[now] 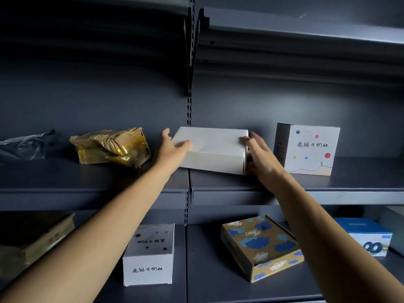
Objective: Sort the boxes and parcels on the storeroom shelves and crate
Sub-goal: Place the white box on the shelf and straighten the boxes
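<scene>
A plain white box [213, 149] lies on the middle shelf [240, 186], straddling the central upright. My left hand [170, 149] holds its left end, thumb on the top and fingers behind. My right hand [260, 156] holds its right end, thumb on the top edge and fingers along the side. To its left lies a yellow taped parcel [111, 147], and further left a grey plastic bag [24, 145]. Right of it stands a white printed box [310, 148] with coloured dots.
On the lower shelf [207, 281] sit a brown carton [32, 239] at far left, a white dotted box [149, 254], a cardboard box with blue clouds [261, 247] and a blue-and-white box [367, 236]. An upper shelf [306, 29] overhangs.
</scene>
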A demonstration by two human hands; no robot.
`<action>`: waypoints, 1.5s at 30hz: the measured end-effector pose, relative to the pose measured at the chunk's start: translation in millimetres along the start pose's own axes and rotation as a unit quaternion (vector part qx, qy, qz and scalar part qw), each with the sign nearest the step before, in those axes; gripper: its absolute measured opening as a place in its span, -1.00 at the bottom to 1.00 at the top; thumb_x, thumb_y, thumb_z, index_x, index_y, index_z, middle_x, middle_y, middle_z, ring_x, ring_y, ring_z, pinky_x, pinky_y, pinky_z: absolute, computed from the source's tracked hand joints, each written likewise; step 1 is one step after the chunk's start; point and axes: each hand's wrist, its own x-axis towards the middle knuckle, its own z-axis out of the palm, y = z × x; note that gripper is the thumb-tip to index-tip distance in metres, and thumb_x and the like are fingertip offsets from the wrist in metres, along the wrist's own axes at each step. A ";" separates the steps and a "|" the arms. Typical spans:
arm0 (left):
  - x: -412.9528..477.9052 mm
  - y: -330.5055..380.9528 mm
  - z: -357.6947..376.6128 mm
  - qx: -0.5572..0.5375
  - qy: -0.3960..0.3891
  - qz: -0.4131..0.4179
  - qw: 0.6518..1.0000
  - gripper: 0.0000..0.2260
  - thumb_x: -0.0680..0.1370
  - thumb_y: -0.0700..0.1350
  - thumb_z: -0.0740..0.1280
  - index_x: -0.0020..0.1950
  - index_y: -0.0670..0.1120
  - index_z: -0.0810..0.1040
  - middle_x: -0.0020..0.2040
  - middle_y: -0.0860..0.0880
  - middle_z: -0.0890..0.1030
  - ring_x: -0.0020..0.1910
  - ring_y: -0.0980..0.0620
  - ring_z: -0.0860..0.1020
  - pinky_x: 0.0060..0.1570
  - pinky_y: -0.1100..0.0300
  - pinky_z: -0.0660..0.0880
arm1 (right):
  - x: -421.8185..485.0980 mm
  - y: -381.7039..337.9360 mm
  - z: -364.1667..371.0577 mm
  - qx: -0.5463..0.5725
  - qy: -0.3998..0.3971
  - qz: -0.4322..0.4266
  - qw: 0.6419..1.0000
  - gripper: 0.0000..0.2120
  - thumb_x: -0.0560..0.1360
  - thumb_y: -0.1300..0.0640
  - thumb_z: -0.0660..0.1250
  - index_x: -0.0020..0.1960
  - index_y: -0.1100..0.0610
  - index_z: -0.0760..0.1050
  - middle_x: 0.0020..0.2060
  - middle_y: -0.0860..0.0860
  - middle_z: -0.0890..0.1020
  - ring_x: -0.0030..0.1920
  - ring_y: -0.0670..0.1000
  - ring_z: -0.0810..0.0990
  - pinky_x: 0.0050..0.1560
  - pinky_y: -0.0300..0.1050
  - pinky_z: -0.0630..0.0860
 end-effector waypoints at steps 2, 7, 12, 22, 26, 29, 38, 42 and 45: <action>0.4 0.9 -1.5 -0.012 0.055 0.015 0.998 -0.30 0.52 0.00 0.37 0.54 -0.03 0.07 0.46 -0.06 0.28 0.40 -0.06 0.32 0.30 0.10 0.31 | -2.7 -1.6 1.7 -0.005 -0.010 0.004 1.000 -0.77 0.54 -0.06 0.26 0.08 0.07 0.52 -0.19 0.10 0.54 -0.30 0.10 0.53 -0.37 -0.14 0.49; -5.4 3.5 2.1 0.021 0.048 0.011 0.999 -0.20 0.50 0.15 0.38 0.56 -0.07 0.01 0.51 -0.12 0.20 0.47 -0.13 0.25 0.40 -0.09 0.30 | -2.9 -3.8 4.3 -0.007 0.003 0.016 1.000 -0.48 0.44 -0.09 0.31 0.18 0.32 0.43 -0.16 0.17 0.54 -0.23 0.17 0.64 -0.31 -0.04 0.59; -17.5 8.4 8.1 -0.048 -0.138 -0.039 0.989 -0.53 0.50 0.14 0.39 0.31 -0.04 0.37 0.24 0.00 0.52 0.22 -0.01 0.52 0.03 0.09 0.58 | -13.0 -5.9 8.8 -0.023 -0.057 -0.012 0.998 -0.55 0.53 -0.08 0.36 0.14 0.29 0.37 -0.21 0.17 0.59 -0.29 0.16 0.66 -0.31 -0.03 0.62; -19.4 6.6 6.6 -0.006 -0.142 0.048 0.989 -0.15 0.26 0.07 0.62 0.45 0.06 0.26 0.26 0.08 0.49 0.22 0.11 0.49 0.18 0.25 0.41 | -21.1 -8.1 9.2 -0.086 -0.158 -0.090 0.980 -0.88 0.66 0.07 0.16 0.09 0.07 0.45 -0.05 0.06 0.60 -0.23 0.10 0.66 -0.28 -0.13 0.47; -16.5 4.5 5.5 -0.009 -0.091 0.080 0.993 -0.22 0.05 0.24 0.57 0.21 0.15 0.39 0.22 0.02 0.49 0.14 0.09 0.52 0.03 0.24 0.49 | -20.0 -6.4 7.1 -0.111 -0.183 -0.113 0.970 -0.87 0.65 0.19 0.17 0.09 0.07 0.49 -0.07 0.10 0.63 -0.25 0.03 0.64 -0.28 -0.17 0.45; -18.0 8.7 4.1 0.005 -0.092 0.092 0.991 -0.35 0.32 0.11 0.57 0.34 0.04 0.43 0.20 0.08 0.53 0.17 0.09 0.53 0.00 0.30 0.45 | -19.6 -5.7 6.6 -0.114 -0.201 -0.117 0.966 -0.85 0.64 0.22 0.19 0.10 0.10 0.52 -0.02 0.15 0.62 -0.24 0.01 0.64 -0.28 -0.23 0.48; -17.8 8.9 2.1 -0.010 -0.045 0.041 0.998 -0.57 0.27 0.18 0.39 0.07 0.09 0.42 0.07 0.05 0.48 -0.03 0.16 0.49 -0.07 0.22 0.46 | -15.8 -1.8 6.7 -0.135 -0.138 -0.176 0.965 -0.79 0.59 0.31 0.24 0.04 0.06 0.57 0.01 0.00 0.67 0.01 0.03 0.64 -0.10 -0.15 0.53; -12.0 11.9 -4.4 -0.111 0.006 0.001 0.994 -0.85 0.53 0.04 0.33 -0.16 0.01 0.44 -0.32 0.09 0.49 -0.30 0.14 0.44 -0.33 0.33 0.40 | -1.9 7.2 3.9 -0.154 0.068 -0.133 0.977 -0.81 0.49 0.30 0.33 0.02 0.05 0.47 -0.20 -0.05 0.56 -0.16 -0.01 0.54 -0.03 0.04 0.55; -8.5 11.3 -6.6 -0.136 0.011 -0.035 0.990 -0.76 0.46 0.16 0.34 -0.24 0.02 0.42 -0.48 0.12 0.47 -0.43 0.18 0.46 -0.35 0.41 0.39 | 1.9 10.0 1.8 -0.182 0.085 -0.090 0.976 -0.68 0.45 0.30 0.38 0.15 0.13 0.40 -0.14 -0.05 0.54 -0.07 0.01 0.55 -0.04 -0.11 0.51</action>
